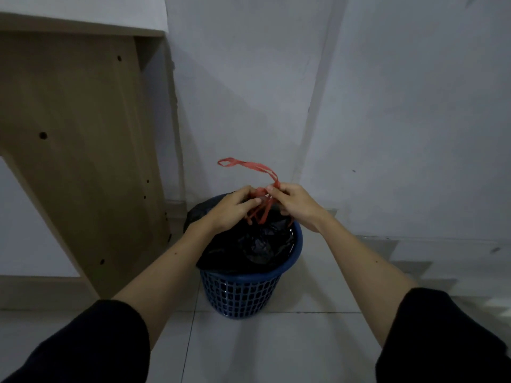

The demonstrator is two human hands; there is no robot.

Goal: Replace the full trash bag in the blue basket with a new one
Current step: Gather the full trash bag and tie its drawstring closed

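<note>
A blue lattice basket (243, 297) stands on the floor in a corner. A black trash bag (257, 241) fills it and bulges over the rim at the left. Red drawstring handles (250, 165) rise from the bag's mouth, one loop sticking up and to the left. My left hand (232, 208) pinches the red strings just above the bag. My right hand (293, 201) pinches the same strings from the right, fingers curled round them. Both hands meet over the basket's far side.
A wooden furniture panel (83, 150) with drill holes leans at the left, close to the basket. Grey walls (387, 106) form the corner behind. Light floor tiles (276, 349) lie in front of and to the right of the basket.
</note>
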